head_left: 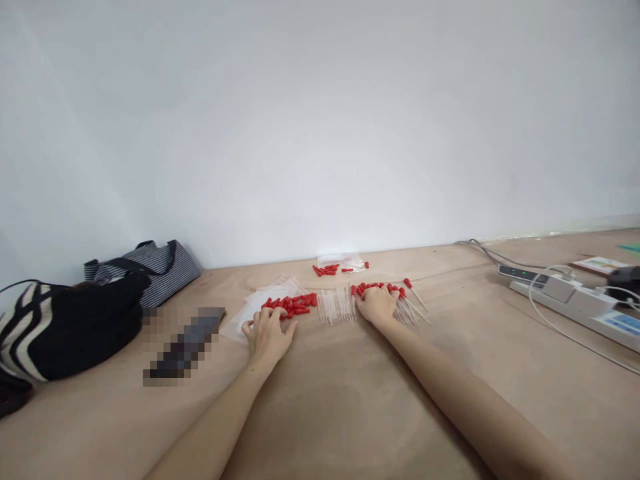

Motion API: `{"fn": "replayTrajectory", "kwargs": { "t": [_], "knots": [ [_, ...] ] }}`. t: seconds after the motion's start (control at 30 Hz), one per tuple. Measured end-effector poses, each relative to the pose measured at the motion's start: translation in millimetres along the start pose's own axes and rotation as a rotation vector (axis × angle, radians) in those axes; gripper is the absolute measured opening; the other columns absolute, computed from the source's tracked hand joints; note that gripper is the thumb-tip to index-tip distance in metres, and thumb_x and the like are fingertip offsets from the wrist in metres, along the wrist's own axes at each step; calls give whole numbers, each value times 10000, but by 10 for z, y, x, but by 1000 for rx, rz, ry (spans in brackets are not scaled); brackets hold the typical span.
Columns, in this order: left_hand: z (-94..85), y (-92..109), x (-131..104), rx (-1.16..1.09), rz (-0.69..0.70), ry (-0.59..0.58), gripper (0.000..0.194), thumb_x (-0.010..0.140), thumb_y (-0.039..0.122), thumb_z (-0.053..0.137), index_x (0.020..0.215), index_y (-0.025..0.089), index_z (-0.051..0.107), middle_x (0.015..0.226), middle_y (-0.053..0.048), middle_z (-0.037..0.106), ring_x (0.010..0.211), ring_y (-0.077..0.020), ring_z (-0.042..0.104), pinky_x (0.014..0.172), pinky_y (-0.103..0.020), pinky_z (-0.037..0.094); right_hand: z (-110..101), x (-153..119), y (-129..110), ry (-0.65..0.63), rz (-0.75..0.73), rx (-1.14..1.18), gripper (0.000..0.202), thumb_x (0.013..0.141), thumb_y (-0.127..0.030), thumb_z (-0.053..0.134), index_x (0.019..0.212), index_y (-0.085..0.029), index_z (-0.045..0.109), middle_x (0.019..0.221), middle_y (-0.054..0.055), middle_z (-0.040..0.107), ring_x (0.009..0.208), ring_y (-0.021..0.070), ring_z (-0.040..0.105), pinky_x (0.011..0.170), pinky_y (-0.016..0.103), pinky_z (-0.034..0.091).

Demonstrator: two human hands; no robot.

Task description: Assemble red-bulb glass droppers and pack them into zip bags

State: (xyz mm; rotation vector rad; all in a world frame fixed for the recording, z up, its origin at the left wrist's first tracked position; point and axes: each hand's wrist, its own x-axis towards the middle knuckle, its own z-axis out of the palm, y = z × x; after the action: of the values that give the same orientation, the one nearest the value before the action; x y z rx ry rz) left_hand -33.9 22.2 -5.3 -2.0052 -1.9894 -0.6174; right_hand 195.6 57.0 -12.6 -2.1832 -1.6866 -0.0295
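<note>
A pile of red rubber bulbs (300, 305) lies on thin clear plastic bags (240, 322) left of centre. My left hand (269, 335) rests at the near edge of that pile, fingers apart and touching the bulbs. Beside the pile is a row of thin clear tubes (337, 306). My right hand (377, 306) is at the row's right end, its fingers closed over something I cannot make out. Around it lie several tubes with red bulbs on their ends (408, 284), fanned out to the right.
More red bulbs (327, 270) lie by a clear bag (345, 259) near the wall. A blurred dark object (190, 343), a black bag (85, 327) and a striped bag (173, 273) are left. A white power strip (585, 310) with cables stands right.
</note>
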Motion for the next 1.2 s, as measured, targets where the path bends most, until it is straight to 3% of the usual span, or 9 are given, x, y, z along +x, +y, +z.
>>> {"fn": "replayTrajectory", "kwargs": {
  "t": [0.3, 0.37, 0.57, 0.7, 0.83, 0.97, 1.2],
  "knots": [
    [-10, -29, 6, 45, -22, -13, 221, 721, 420, 525, 712, 217, 612, 882, -68, 560, 919, -255, 457, 815, -436, 256, 10, 23, -92, -49, 6, -55, 288, 799, -166, 387, 831, -124, 670, 918, 183, 633, 930, 279, 503, 789, 414, 190],
    [-6, -31, 10, 51, -11, 7, 206, 722, 401, 529, 762, 216, 610, 888, -72, 560, 916, -255, 456, 808, -431, 259, -18, -5, -83, -68, 8, -62, 289, 804, -180, 388, 834, -116, 668, 904, 183, 637, 921, 285, 510, 784, 412, 196],
    [46, -42, 51, 32, 23, 45, 156, 738, 349, 527, 804, 235, 612, 912, -62, 558, 921, -249, 454, 800, -424, 255, -287, -143, 86, -127, -21, -57, 435, 837, -423, 335, 753, -148, 661, 818, 140, 649, 839, 270, 545, 792, 421, 216],
    [83, -49, 78, 40, 46, 98, 141, 744, 329, 527, 792, 236, 622, 917, -61, 561, 914, -243, 455, 804, -421, 244, -487, -285, 304, -170, -59, -42, 335, 812, -350, 401, 654, -171, 635, 720, 84, 642, 754, 219, 558, 792, 397, 239],
    [111, -48, 110, 61, 61, 124, 158, 743, 333, 531, 801, 227, 633, 909, -61, 565, 913, -244, 453, 809, -421, 238, -525, -500, 490, -165, -250, 67, 235, 800, -281, 432, 694, -181, 617, 785, 64, 636, 813, 210, 534, 733, 339, 278],
    [114, -24, 130, 66, 64, 113, 148, 752, 299, 524, 765, 219, 647, 899, -63, 575, 905, -240, 462, 799, -416, 248, -412, -702, 543, -109, -500, 158, 199, 813, -268, 452, 708, -185, 598, 789, 44, 618, 828, 192, 507, 732, 315, 272],
    [-91, 30, -1, 40, 98, 124, 149, 732, 247, 507, 735, 193, 645, 863, -70, 581, 885, -244, 489, 820, -443, 241, -274, -702, 563, -65, -616, 157, 156, 809, -282, 499, 715, -197, 591, 764, 28, 584, 811, 182, 492, 707, 302, 265]
  ]
}}
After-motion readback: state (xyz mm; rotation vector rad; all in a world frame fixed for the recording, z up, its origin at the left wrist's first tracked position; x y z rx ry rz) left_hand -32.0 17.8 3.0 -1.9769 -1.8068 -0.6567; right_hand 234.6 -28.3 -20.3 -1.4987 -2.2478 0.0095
